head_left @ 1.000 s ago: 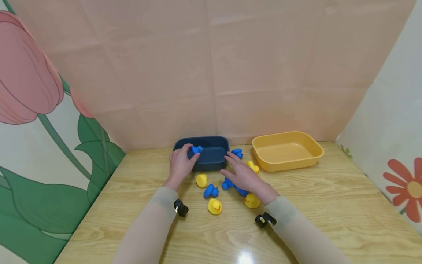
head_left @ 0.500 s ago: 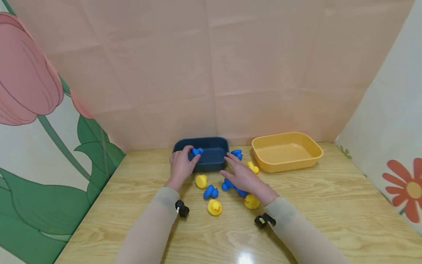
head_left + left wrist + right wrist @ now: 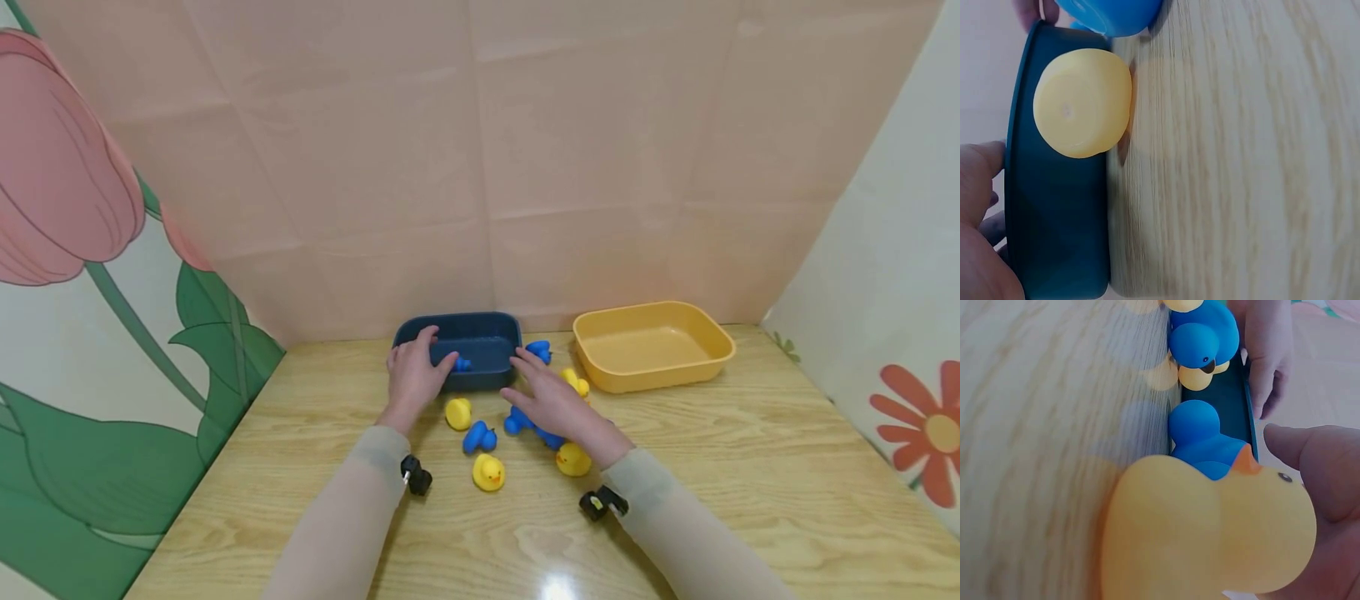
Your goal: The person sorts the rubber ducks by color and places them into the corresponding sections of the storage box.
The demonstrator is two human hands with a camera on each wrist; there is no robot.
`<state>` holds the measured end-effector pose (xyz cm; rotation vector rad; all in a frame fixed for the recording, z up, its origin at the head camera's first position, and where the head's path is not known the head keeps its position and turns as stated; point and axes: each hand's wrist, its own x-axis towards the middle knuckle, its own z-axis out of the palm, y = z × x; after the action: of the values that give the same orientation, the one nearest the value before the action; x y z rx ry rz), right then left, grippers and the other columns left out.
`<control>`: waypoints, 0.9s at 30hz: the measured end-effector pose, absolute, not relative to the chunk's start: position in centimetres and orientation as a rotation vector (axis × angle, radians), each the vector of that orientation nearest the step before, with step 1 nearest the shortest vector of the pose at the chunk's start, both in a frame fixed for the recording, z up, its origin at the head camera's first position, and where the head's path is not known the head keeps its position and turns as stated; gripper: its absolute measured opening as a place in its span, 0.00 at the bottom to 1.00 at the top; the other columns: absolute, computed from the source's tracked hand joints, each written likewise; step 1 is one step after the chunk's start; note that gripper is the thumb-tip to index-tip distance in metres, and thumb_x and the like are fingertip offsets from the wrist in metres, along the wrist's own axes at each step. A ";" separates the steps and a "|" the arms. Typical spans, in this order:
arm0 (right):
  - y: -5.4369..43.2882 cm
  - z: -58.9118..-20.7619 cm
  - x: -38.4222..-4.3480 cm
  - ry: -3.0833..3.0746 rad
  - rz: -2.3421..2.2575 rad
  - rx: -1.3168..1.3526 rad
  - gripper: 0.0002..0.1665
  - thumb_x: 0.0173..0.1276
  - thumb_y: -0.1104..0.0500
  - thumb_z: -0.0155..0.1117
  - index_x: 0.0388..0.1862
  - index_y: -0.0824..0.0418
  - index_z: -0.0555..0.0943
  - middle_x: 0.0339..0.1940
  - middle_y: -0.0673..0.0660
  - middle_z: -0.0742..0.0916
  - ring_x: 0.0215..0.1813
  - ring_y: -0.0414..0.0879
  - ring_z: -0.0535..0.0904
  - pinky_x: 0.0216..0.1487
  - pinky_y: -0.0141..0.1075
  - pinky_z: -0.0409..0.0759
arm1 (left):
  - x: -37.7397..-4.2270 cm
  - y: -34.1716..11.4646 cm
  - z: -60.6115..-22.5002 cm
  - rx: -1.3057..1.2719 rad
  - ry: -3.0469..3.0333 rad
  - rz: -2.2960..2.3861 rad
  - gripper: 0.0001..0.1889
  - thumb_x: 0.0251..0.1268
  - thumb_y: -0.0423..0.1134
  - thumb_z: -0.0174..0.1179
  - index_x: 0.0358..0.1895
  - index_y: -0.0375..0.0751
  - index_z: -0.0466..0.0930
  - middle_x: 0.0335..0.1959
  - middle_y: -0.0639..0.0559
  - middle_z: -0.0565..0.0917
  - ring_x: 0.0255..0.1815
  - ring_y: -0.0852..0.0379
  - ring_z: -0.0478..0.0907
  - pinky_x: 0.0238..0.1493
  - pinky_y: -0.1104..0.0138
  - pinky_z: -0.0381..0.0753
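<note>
My left hand is over the left part of the dark blue tray, thumb and fingers parted with nothing seen between them. Low inside that tray, just past the thumb, lies a blue rubber duck, partly hidden. My right hand has its fingers extended by the tray's right end, above several blue and yellow ducks. Under it a blue duck is partly covered. In the right wrist view a yellow duck is large in front, apart from the right thumb as far as I can tell.
A yellow tray stands at the back right. On the wooden table lie a tipped yellow duck, a blue duck and an upright yellow duck. Another blue duck is between the trays.
The blue duck that my left thumb and fingers held above the dark blue tray has dropped into it. Those fingers have parted. My right hand has stayed in place.
</note>
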<state>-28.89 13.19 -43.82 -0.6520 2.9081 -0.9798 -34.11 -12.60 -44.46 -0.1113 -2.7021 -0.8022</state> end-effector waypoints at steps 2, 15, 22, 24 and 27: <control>13.2 -43.9 -28.9 2.908 -0.982 -0.654 0.43 0.88 0.45 0.63 0.88 0.68 0.64 0.92 0.65 0.59 0.88 0.65 0.59 0.84 0.62 0.63 | -34.1 -12.6 -44.5 -0.110 -2.701 -0.812 0.34 0.80 0.54 0.70 0.81 0.46 0.72 0.71 0.47 0.84 0.73 0.40 0.75 0.85 0.42 0.52; 13.2 -43.9 -28.9 2.910 -0.988 -0.664 0.42 0.88 0.47 0.63 0.88 0.68 0.64 0.92 0.66 0.59 0.88 0.66 0.59 0.84 0.62 0.63 | -33.6 -13.4 -44.7 -0.169 -2.643 -0.850 0.32 0.82 0.50 0.69 0.80 0.42 0.74 0.76 0.42 0.79 0.79 0.38 0.69 0.85 0.44 0.57; 13.3 -44.0 -29.0 2.908 -1.001 -0.667 0.42 0.88 0.47 0.63 0.88 0.68 0.63 0.92 0.65 0.59 0.88 0.66 0.59 0.84 0.62 0.63 | -33.2 -14.7 -45.2 -0.190 -2.599 -0.928 0.31 0.82 0.48 0.67 0.80 0.38 0.74 0.83 0.38 0.71 0.87 0.34 0.57 0.87 0.43 0.52; 13.2 -44.0 -29.0 2.904 -1.012 -0.663 0.42 0.88 0.47 0.63 0.88 0.68 0.63 0.92 0.65 0.59 0.88 0.66 0.60 0.84 0.63 0.63 | -33.1 -15.1 -45.4 -0.182 -2.601 -0.952 0.32 0.83 0.48 0.67 0.80 0.36 0.73 0.84 0.37 0.68 0.88 0.32 0.55 0.87 0.42 0.51; 13.2 -44.1 -29.0 2.901 -1.016 -0.656 0.43 0.88 0.46 0.63 0.88 0.68 0.63 0.92 0.65 0.59 0.88 0.66 0.60 0.83 0.63 0.63 | -32.9 -15.6 -45.6 -0.164 -2.623 -0.990 0.34 0.83 0.50 0.65 0.82 0.36 0.70 0.87 0.35 0.63 0.90 0.33 0.50 0.88 0.41 0.50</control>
<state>-28.99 13.21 -44.07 -0.6563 2.9009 -1.0164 -32.86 -15.56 -45.63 -0.1639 -2.6232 -0.9900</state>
